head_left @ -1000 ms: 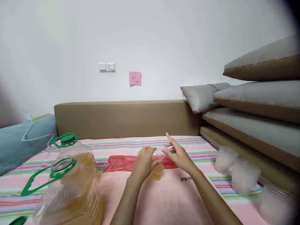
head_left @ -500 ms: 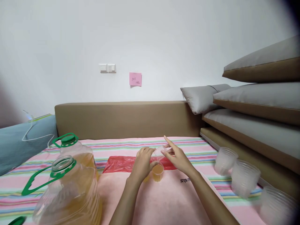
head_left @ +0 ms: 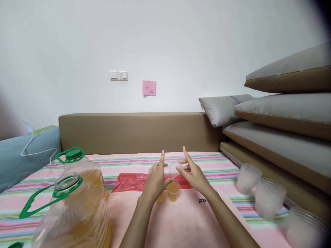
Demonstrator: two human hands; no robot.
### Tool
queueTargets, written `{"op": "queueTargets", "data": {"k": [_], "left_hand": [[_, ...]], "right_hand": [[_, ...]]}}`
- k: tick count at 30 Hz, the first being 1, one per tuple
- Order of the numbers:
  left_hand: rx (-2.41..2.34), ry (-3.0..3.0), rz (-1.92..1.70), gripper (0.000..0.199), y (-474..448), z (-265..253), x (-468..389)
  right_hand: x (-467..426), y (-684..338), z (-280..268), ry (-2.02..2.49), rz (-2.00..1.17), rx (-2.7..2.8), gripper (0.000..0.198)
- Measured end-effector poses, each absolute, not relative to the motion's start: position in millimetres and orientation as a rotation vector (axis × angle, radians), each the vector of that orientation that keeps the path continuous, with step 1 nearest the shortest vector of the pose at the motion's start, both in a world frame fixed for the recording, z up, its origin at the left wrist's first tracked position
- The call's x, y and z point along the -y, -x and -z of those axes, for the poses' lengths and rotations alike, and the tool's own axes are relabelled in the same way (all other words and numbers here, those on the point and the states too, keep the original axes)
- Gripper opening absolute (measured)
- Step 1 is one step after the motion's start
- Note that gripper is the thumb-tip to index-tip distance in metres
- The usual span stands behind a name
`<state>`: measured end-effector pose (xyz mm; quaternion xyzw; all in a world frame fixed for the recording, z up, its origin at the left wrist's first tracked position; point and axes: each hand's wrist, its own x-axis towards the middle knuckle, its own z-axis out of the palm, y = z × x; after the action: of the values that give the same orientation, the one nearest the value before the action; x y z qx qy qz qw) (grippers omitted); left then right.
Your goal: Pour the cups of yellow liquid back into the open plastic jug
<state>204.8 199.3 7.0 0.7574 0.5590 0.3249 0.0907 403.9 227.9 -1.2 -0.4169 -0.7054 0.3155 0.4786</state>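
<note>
My right hand (head_left: 193, 174) grips a clear plastic cup (head_left: 176, 166) between thumb and fingers, its index finger pointing up. That cup is tilted toward my left hand (head_left: 156, 178), which is closed around another clear cup (head_left: 167, 172), mostly hidden by the fingers, with its index finger also raised. The two cups meet or overlap. Just below them, a cup of amber liquid (head_left: 173, 192) stands upright on the pink mat (head_left: 186, 220). Beside it, partly behind my left wrist, another cup of amber liquid (head_left: 160, 198) shows.
Two big jugs of amber liquid stand at left: an uncapped front jug (head_left: 74, 213) and a rear jug with a green cap (head_left: 74, 155). Stacks of clear cups (head_left: 270, 198) line the right side. A red plastic bag (head_left: 130, 182) lies behind the mat; cushions (head_left: 284, 137) pile up right.
My left index finger has lifted from a bent position to point up. Both hands remain close together over the filled cup. The view has shifted slightly.
</note>
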Motion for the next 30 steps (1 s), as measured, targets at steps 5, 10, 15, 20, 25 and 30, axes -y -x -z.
{"op": "queueTargets", "data": {"k": [5, 10, 15, 20, 25, 30], "left_hand": [[-1.646, -2.322, -0.882, 0.054, -201.6, -10.9, -199.5], [-1.659, -2.304, -0.899, 0.096, -203.7, -12.6, -196.6], [-1.632, -2.303, -0.923, 0.101, -205.3, -8.0, -197.1], [-1.600, -2.337, -0.992, 0.093, -204.4, -11.9, -195.9], [-1.585, -2.372, -1.147, 0.028, -208.4, -54.1, -161.4], [-1.281, -2.416, -0.902, 0.029, -229.4, -56.5, -81.6]], "right_hand": [[-227.5, -400.4, 0.8, 1.011, -0.764, 1.731, 0.092], [-229.0, -403.7, 0.4, 1.029, -0.696, 1.815, 0.054], [-227.5, -406.4, -1.4, 1.023, -0.680, 1.801, 0.054], [-225.3, -408.6, -6.0, 1.006, -0.733, 1.760, 0.049], [-227.7, -421.5, -10.7, 1.030, -0.832, 1.585, 0.053], [-203.7, -438.9, -10.5, 1.005, -1.035, 1.316, 0.061]]}}
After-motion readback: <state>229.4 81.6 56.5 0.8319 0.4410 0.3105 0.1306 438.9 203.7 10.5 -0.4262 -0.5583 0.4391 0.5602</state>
